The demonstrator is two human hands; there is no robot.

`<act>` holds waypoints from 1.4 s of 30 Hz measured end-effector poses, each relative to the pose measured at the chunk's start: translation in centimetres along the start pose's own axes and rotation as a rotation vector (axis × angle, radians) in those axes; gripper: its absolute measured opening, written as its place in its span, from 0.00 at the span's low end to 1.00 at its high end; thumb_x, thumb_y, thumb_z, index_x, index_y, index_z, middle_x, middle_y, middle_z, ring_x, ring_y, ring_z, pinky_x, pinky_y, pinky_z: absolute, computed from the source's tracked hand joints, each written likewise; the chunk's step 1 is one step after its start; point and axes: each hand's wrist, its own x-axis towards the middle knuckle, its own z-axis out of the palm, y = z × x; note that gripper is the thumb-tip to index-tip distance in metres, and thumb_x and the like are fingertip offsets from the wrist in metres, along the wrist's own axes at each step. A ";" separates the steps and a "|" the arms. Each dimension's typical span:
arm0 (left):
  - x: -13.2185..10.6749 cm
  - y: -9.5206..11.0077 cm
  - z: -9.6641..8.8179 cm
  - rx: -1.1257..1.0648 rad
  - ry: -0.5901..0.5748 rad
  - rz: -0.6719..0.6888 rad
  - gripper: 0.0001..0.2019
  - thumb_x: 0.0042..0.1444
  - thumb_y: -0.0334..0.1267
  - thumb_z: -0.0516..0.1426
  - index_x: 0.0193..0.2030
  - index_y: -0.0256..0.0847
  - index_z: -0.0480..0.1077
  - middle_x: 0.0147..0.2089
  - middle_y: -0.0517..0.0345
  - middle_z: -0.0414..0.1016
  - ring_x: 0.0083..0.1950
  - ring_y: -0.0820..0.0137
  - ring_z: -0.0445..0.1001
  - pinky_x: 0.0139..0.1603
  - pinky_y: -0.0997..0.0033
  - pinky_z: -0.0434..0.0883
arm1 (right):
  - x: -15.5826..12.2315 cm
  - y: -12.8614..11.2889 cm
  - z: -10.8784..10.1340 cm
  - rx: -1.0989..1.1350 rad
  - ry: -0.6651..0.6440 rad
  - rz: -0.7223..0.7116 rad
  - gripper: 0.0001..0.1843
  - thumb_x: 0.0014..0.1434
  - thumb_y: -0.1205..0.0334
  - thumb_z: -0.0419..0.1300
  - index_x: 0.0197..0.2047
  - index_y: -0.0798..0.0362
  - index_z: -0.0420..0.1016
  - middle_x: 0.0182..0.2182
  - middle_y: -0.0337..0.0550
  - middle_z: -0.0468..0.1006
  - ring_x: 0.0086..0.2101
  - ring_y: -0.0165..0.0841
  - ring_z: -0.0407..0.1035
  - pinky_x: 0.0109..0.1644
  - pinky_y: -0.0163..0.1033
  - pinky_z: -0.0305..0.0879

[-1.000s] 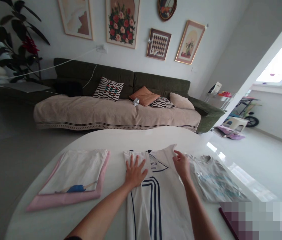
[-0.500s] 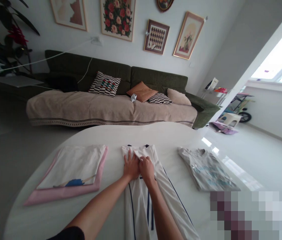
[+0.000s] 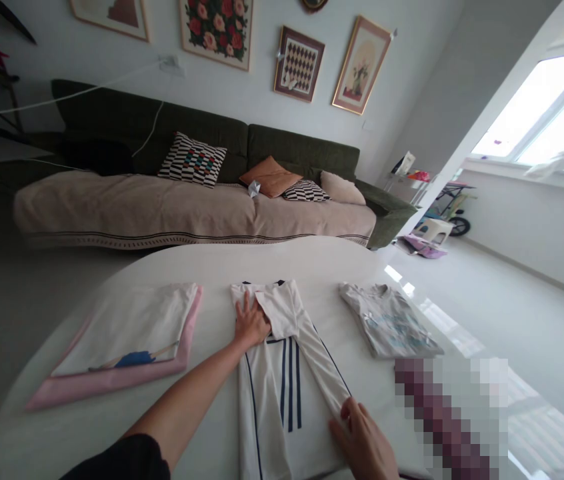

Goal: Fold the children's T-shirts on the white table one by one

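Observation:
A white shirt (image 3: 319, 407) with dark blue stripes and piping lies partly folded on the white table (image 3: 307, 257). My left hand (image 3: 252, 325) rests on its upper part, fingers spread, with the fingertips on the left touching the cloth. A folded-over flap of the shirt partly covers this hand's right side. Lower down, my right hand (image 3: 366, 439) is at the shirt's right edge, thumb and index finger apart and the other fingers loosely bent. Whether it touches the cloth is hard to make out.
Left of the shirt lies a folded white garment (image 3: 132, 327) on a pink one (image 3: 107, 387). A folded grey T-shirt (image 3: 389, 323) lies to the right, near a blurred-out patch. Beyond the table stands a green sofa (image 3: 307, 153) with cushions and a beige cover.
My right hand has left the upper part of the shirt and moved down and right to its edge. My left hand stays on the cloth. The view has shifted slightly.

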 end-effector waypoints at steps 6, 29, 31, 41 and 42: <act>1.2 -0.4 -0.5 -0.135 -0.113 -0.063 0.25 0.55 0.45 0.46 0.60 0.47 0.57 0.66 0.59 0.48 0.67 0.53 0.31 0.62 0.43 0.37 | -0.5 -1.3 -0.5 -0.055 0.119 -0.029 0.12 0.55 0.64 0.44 0.36 0.49 0.67 0.32 0.41 0.74 0.30 0.31 0.71 0.30 0.34 0.60; 3.4 0.1 -3.9 -0.118 0.009 -0.308 0.16 0.58 0.34 0.45 0.50 0.29 0.61 0.43 0.41 0.73 0.45 0.62 0.72 0.43 0.67 0.66 | -0.2 -2.9 1.5 -0.081 -0.127 -0.360 0.27 0.60 0.48 0.42 0.62 0.42 0.47 0.61 0.40 0.48 0.60 0.43 0.43 0.57 0.55 0.54; 2.5 0.4 -4.3 -0.083 0.064 -0.275 0.20 0.57 0.33 0.45 0.56 0.28 0.55 0.50 0.38 0.68 0.51 0.59 0.68 0.48 0.62 0.64 | -0.1 -2.9 1.5 -0.079 -0.130 -0.360 0.27 0.60 0.48 0.41 0.62 0.42 0.45 0.61 0.39 0.47 0.60 0.43 0.42 0.58 0.55 0.54; 1.8 7.3 0.4 -0.057 -0.144 0.229 0.36 0.48 0.59 0.51 0.62 0.42 0.53 0.67 0.47 0.43 0.66 0.47 0.35 0.60 0.38 0.38 | -0.4 -2.1 4.7 -0.138 0.026 -0.308 0.27 0.57 0.45 0.47 0.59 0.39 0.51 0.59 0.37 0.53 0.58 0.43 0.50 0.55 0.54 0.59; 2.4 7.1 0.8 -0.063 -0.201 0.213 0.38 0.47 0.62 0.50 0.63 0.45 0.51 0.68 0.48 0.41 0.66 0.44 0.32 0.57 0.32 0.36 | -0.8 -1.9 5.2 -0.144 0.050 -0.302 0.27 0.56 0.45 0.48 0.59 0.37 0.52 0.58 0.37 0.55 0.57 0.44 0.52 0.54 0.54 0.60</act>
